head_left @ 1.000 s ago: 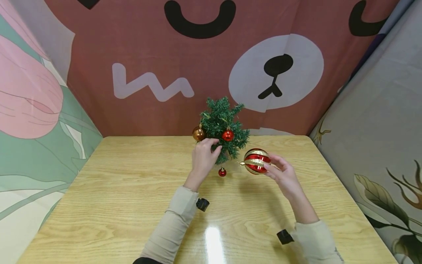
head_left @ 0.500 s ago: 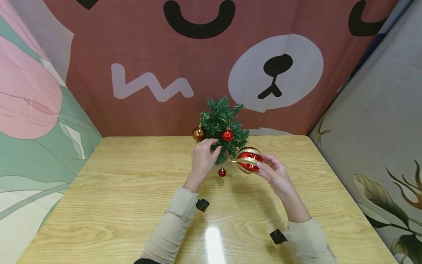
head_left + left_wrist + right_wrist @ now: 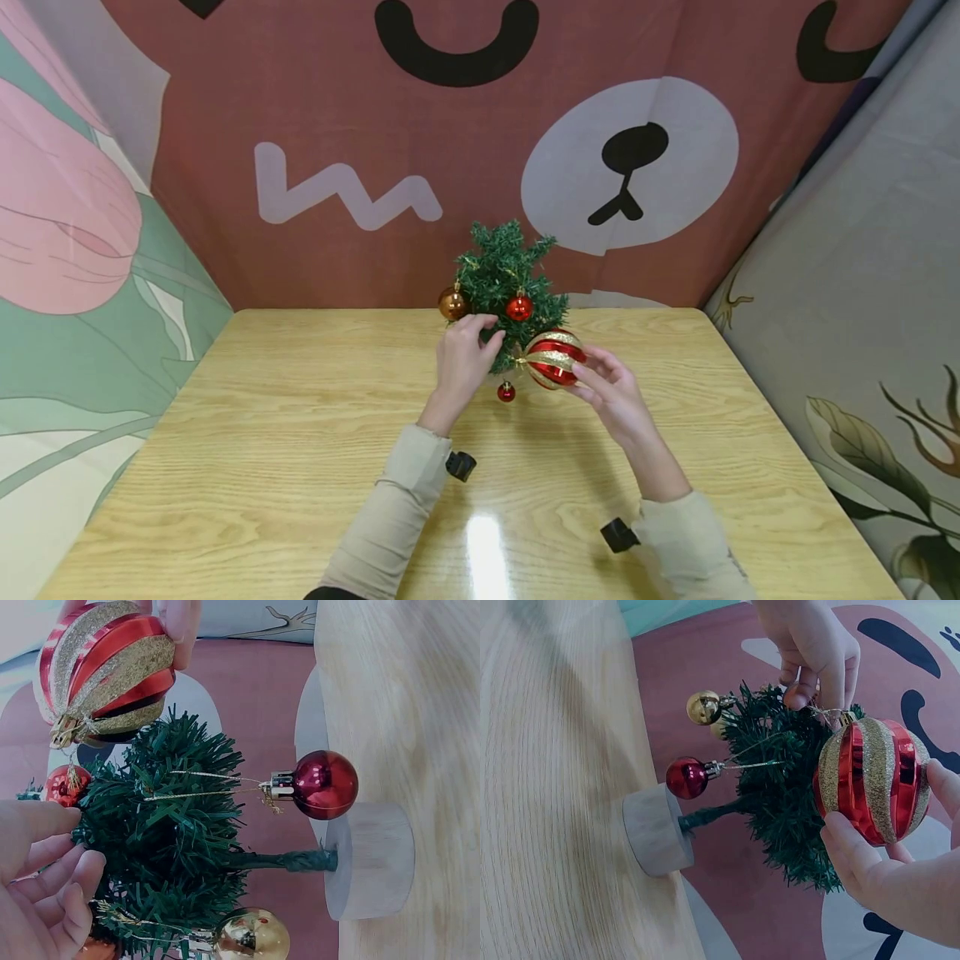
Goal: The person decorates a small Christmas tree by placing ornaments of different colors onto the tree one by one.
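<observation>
My right hand [image 3: 611,392] grips a large red Christmas bauble [image 3: 553,358] with glittery gold stripes, its cap turned left toward the small artificial Christmas tree [image 3: 498,267]. In the right wrist view, thumb and fingers spread round the bauble [image 3: 874,780], and a thin gold string [image 3: 826,712] trails from its cap toward the other hand. My left hand [image 3: 465,354] is at the tree's front left with bent fingers; a gap shows between thumb and index finger. Close by its fingertips, in the left wrist view, is a small red bauble [image 3: 67,785].
A dark red bauble [image 3: 326,785] hangs low by a gold string, near the tree's round pale base [image 3: 371,862]. Gold baubles, one marked here [image 3: 703,707], hang on another side. The tree stands on a wood-grain table [image 3: 300,417] before a printed cloth backdrop [image 3: 337,267].
My right hand has carried the large striped bauble leftward, up against the tree's lower branches in the head view. The left hand has stayed in place.
</observation>
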A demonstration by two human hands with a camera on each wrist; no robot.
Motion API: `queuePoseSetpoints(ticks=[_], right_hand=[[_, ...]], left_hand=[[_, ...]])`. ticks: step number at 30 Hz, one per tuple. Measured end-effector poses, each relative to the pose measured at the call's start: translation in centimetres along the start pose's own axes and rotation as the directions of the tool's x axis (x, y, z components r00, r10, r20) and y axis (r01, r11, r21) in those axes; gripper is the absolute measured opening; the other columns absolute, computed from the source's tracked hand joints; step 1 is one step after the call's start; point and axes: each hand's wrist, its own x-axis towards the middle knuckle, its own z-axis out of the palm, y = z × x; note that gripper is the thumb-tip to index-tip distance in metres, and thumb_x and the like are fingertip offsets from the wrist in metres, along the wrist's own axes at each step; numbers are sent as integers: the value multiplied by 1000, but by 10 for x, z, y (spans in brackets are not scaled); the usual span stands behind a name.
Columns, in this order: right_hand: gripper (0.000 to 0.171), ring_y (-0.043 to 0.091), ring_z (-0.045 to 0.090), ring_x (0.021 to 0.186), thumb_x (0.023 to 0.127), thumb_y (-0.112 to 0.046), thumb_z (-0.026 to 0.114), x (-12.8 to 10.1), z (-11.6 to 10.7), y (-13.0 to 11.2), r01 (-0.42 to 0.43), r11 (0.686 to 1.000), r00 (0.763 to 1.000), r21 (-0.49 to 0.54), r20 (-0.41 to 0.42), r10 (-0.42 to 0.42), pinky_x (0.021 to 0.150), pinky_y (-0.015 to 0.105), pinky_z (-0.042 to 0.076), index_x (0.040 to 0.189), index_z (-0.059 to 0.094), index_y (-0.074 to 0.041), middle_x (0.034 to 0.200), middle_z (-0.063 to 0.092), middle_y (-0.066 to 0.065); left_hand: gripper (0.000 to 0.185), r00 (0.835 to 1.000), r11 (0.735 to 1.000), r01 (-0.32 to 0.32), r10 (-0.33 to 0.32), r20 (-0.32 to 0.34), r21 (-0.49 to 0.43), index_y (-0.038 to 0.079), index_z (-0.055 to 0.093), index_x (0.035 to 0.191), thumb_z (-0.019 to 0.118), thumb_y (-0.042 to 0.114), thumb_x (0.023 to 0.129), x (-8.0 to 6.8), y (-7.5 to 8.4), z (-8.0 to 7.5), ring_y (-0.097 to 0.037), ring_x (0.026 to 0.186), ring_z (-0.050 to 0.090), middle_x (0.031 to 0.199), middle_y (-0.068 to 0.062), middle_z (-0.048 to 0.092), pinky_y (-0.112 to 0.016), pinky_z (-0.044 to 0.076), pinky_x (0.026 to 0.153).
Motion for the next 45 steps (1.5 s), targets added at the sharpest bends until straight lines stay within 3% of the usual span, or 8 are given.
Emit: queuePoseSetpoints(ticks=[18, 24, 32, 36, 39, 45], right_hand=[[23, 15, 57, 90, 88, 2, 50, -2, 9, 9, -19, 993, 1000, 114, 24, 17, 82, 33, 47, 109, 43, -5, 104, 51, 6], [19, 16, 59, 87, 88, 1, 49, -6, 13, 13, -52, 987, 999, 154, 3, 52, 83, 34, 47, 105, 42, -5, 101, 54, 6], [21, 16, 59, 89, 89, 1, 46, -10, 17, 16, -81, 982, 996, 174, -7, 83, 86, 35, 45, 109, 40, -1, 103, 56, 6], [23, 17, 59, 89, 89, 2, 45, -10, 19, 18, -90, 980, 996, 178, -8, 93, 86, 37, 44, 111, 38, 0, 103, 56, 7], [22, 17, 60, 88, 90, 2, 44, -11, 19, 20, -92, 979, 996, 182, -3, 94, 86, 37, 44, 111, 37, 1, 101, 56, 6], [21, 16, 60, 88, 91, 0, 45, -11, 19, 21, -80, 979, 997, 187, 5, 80, 85, 36, 45, 111, 38, 1, 100, 58, 5]], left_hand=[[16, 1000, 998, 9, -10, -29, -57, 2, 68, 91, 70, 11, 77, -1, 1, -2, -10, 51, 51, 82, -7, 64, -20, 40, 46], [11, 998, 993, 21, -27, -53, -112, 3, 68, 87, 67, 10, 80, -3, 2, -4, -8, 49, 47, 79, -5, 64, -20, 39, 45], [10, 997, 979, -22, 6, -82, -205, 3, 67, 78, 65, 11, 82, -5, -1, -4, -8, 47, 45, 71, -4, 62, -20, 39, 45], [16, 999, 968, -28, 20, -36, -251, 3, 68, 74, 63, 15, 84, -6, -3, -6, -7, 45, 43, 67, -4, 62, -21, 38, 45], [20, 999, 962, -9, 21, 41, -272, 4, 69, 72, 62, 19, 85, -7, -4, -8, -5, 44, 43, 64, -2, 62, -20, 38, 43], [26, 975, 961, 66, -6, 222, -268, 7, 70, 75, 59, 28, 87, -8, -3, -10, -5, 45, 42, 59, 4, 57, -20, 37, 44]])
